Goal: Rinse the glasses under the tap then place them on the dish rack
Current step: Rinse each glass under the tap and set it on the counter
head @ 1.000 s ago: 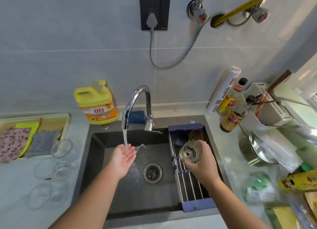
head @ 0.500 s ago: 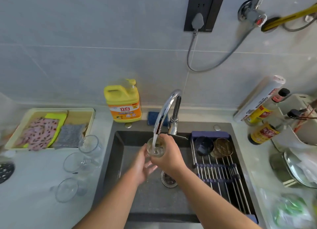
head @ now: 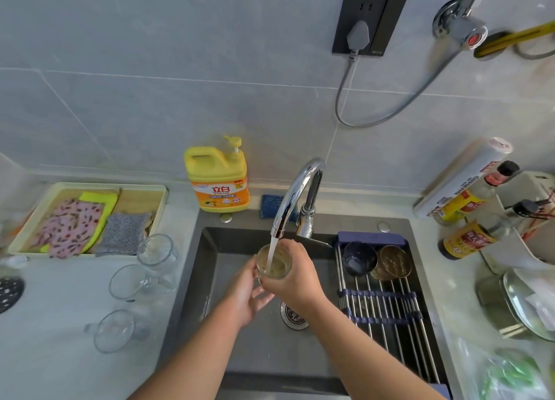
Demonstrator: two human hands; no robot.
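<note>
In hand: one glass [head: 274, 263], gripped round its wall by our right hand [head: 295, 276] and held mouth-up under the running tap [head: 295, 195], the stream falling inside; our left hand [head: 244, 291] lies slack-fingered just beneath it, gripping nothing. Left of the hands, on the counter [head: 60, 294]: three glasses [head: 129, 282], awaiting rinsing, we judge. Right of the hands: the rack [head: 387, 303], bearing two dark cups [head: 359, 258] at its far end (whether these are rinsed glasses, we cannot tell), so most remains.

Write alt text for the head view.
The right hand holds a glass under the running tap over a sink, the left hand open beside it. Three more glasses sit on the counter at left; the dish rack on the right holds two cups.
</note>
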